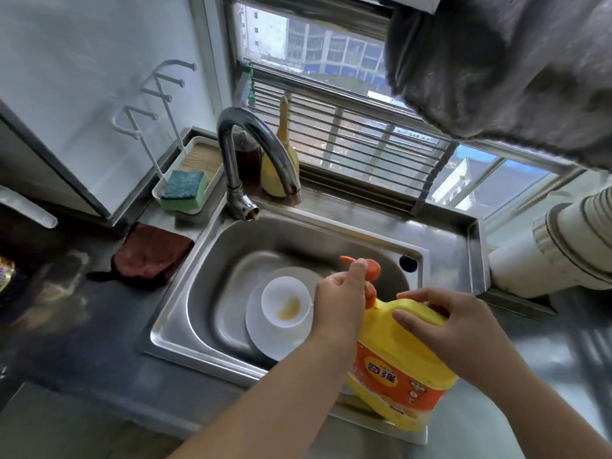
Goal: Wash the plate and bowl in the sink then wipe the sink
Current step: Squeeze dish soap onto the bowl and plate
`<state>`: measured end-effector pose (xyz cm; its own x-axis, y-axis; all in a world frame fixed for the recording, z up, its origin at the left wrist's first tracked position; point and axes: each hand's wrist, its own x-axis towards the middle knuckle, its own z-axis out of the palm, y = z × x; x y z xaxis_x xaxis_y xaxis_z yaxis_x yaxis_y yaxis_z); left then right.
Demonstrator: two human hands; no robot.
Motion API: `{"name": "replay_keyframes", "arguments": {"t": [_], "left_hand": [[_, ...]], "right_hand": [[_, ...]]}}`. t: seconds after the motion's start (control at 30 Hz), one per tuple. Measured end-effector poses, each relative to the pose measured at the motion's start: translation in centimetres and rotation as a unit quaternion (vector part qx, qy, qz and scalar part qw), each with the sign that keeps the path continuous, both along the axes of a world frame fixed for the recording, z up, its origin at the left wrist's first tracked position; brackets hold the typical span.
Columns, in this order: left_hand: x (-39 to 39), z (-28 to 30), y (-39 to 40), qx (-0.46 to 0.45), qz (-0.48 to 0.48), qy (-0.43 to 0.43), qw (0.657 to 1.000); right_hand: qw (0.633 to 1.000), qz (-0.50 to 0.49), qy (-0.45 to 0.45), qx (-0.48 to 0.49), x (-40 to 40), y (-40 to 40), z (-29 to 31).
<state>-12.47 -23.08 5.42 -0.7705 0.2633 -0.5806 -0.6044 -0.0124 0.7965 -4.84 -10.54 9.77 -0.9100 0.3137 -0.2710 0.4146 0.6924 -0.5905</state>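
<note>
A white bowl [286, 305] with a brownish smear inside sits on a white plate [275, 342] in the steel sink [205, 260]. Over the sink's right front corner a yellow detergent bottle [397, 366] with an orange pump [367, 265] is tilted toward the basin. My left hand [337, 299] grips the pump head, fingers curled round it. My right hand [447, 326] holds the bottle's handle from the right. The pump spout points left, above the plate's edge.
A curved faucet [251, 150] rises behind the basin. A green-blue sponge [183, 190] lies in a white tray [159, 190] at the back left. A dark red cloth [152, 253] lies left of the sink. A grey towel [516, 67] hangs top right.
</note>
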Motion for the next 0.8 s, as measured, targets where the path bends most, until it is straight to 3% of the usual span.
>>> {"name": "replay_keyframes", "arguments": {"t": [0.33,0.6,0.8], "left_hand": [[-0.6,-1.0,0.2,0.026,0.032,-0.028,0.999],[-4.5,-5.0,-2.0,0.018,0.105,-0.129,0.986],[-6.3,-8.0,-3.1,0.021,0.123,-0.188,0.974]], "right_hand": [[0.998,0.028,-0.027,0.041,-1.8,0.3,-0.2],[0.987,0.087,-0.061,0.118,-9.0,-2.6,-3.5],[0.985,0.083,-0.126,0.082,-11.9,-3.5,-5.9]]}}
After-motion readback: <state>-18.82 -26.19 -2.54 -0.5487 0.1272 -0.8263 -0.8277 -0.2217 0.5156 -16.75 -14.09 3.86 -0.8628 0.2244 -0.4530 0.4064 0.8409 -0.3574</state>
